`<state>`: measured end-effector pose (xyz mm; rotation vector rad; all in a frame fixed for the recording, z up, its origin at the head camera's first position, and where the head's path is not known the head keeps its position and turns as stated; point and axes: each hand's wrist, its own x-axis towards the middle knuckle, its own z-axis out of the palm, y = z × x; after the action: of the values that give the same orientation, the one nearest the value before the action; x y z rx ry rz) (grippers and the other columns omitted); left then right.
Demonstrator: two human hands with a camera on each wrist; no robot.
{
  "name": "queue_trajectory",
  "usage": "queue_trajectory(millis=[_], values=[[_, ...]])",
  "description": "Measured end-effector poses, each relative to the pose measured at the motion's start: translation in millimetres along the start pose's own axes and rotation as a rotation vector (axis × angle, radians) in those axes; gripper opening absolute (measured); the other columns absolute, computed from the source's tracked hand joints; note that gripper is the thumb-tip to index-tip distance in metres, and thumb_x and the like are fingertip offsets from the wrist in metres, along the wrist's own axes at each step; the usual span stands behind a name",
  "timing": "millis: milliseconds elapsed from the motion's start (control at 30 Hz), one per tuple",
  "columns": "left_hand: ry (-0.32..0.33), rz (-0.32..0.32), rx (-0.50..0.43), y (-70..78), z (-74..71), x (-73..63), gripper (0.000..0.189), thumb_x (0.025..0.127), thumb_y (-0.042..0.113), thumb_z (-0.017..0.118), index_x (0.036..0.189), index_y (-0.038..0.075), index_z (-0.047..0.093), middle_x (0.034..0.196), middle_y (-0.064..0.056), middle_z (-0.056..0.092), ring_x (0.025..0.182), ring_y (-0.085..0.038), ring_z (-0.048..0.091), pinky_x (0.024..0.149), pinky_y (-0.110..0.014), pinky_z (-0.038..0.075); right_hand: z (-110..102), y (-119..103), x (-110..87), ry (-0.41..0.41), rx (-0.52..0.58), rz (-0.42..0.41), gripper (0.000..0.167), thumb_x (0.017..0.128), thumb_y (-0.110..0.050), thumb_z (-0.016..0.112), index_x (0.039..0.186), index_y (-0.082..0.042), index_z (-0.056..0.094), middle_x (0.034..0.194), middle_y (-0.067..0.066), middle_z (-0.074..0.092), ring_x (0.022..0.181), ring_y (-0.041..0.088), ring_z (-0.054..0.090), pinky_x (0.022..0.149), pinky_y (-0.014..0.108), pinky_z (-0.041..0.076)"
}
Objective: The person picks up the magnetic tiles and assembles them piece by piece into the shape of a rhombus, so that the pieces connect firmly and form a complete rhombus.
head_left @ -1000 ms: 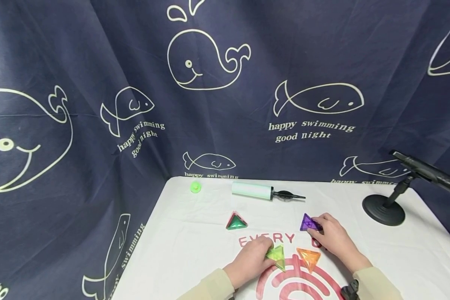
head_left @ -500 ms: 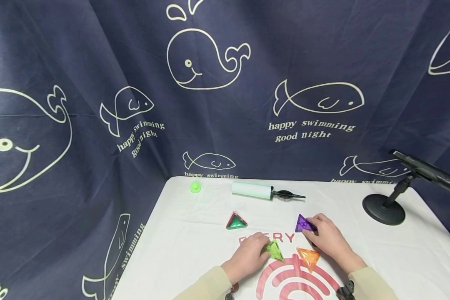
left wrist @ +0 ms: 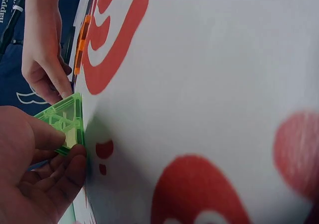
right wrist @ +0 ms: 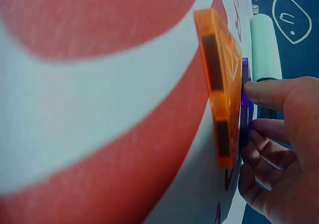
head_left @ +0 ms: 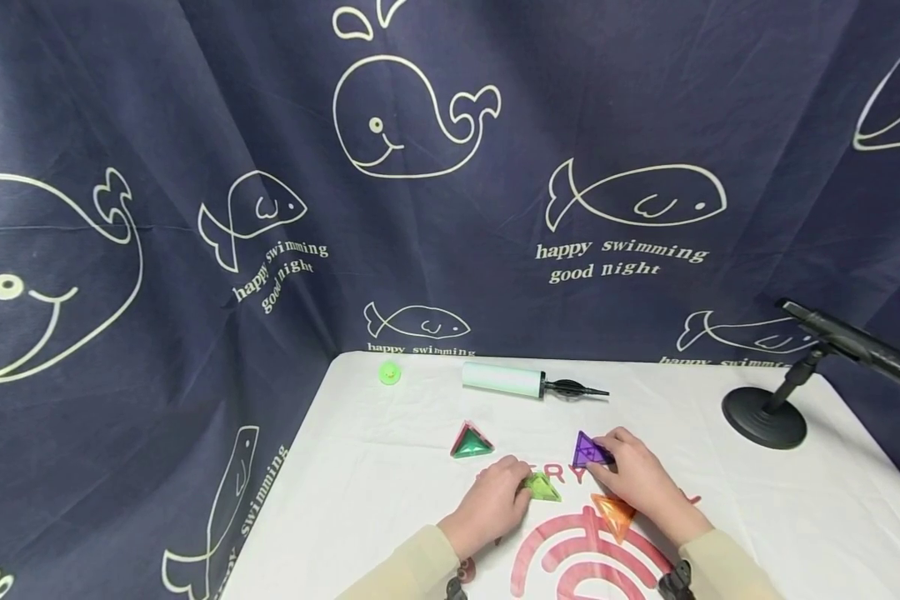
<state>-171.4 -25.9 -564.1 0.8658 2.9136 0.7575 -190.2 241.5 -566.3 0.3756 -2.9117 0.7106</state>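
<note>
My left hand (head_left: 490,502) pinches a light green triangular magnetic tile (head_left: 543,487) between thumb and fingers. In the left wrist view, that green tile (left wrist: 74,115) is tilted, its edge close to the cloth. Further right, my right hand (head_left: 636,475) grips a purple triangular magnetic tile (head_left: 587,450) by its right side. The right wrist view has the purple tile (right wrist: 244,109) edge-on, thumb and fingers against it. An orange triangular magnetic tile (head_left: 613,515) lies on the cloth just below the right hand, one point toward me.
A dark green triangular tile with a red edge (head_left: 472,442) lies left of the purple one. Behind are a mint hand pump (head_left: 504,379) with a black nozzle end and a small bright green disc (head_left: 390,372). A black stand (head_left: 765,415) rises at the right.
The right hand has slid the purple tile leftward. My left hand has moved up and slightly left with the light green tile, which has turned. The orange tile has stayed put.
</note>
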Motion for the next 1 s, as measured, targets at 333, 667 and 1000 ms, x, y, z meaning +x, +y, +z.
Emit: queue_trajectory(millis=[333, 667, 1000], values=[[0.115, -0.005, 0.024, -11.5, -0.3, 4.7, 0.005, 0.096, 0.012, 0.071, 0.100, 0.012, 0.069, 0.085, 0.007, 0.058, 0.074, -0.003, 0.054, 0.068, -0.023, 0.050, 3.1, -10.8, 1.6, 0.011, 0.009, -0.068, 0.040, 0.085, -0.020, 0.085, 0.114, 0.005, 0.073, 0.098, 0.006, 0.063, 0.089, 0.026, 0.065, 0.087, 0.051, 0.055], [0.162, -0.043, 0.026, -17.7, -1.7, 9.7, 0.006, 0.095, 0.010, 0.072, 0.096, 0.013, 0.067, 0.085, 0.006, 0.060, 0.076, -0.006, 0.057, 0.070, -0.025, 0.052, 8.0, -30.0, 5.3, -0.059, -0.004, -0.064, 0.043, 0.086, -0.023, 0.085, 0.117, 0.004, 0.072, 0.102, 0.009, 0.064, 0.091, 0.026, 0.066, 0.088, 0.051, 0.055], [0.209, -0.037, 0.078, -18.7, -2.3, 13.3, 0.014, 0.092, 0.013, 0.076, 0.087, 0.014, 0.063, 0.079, 0.005, 0.059, 0.070, -0.009, 0.057, 0.066, -0.027, 0.051, 15.1, -40.7, 6.9, -0.039, 0.009, -0.077, 0.041, 0.083, -0.024, 0.088, 0.111, 0.002, 0.073, 0.098, 0.007, 0.066, 0.089, 0.024, 0.067, 0.086, 0.049, 0.055]])
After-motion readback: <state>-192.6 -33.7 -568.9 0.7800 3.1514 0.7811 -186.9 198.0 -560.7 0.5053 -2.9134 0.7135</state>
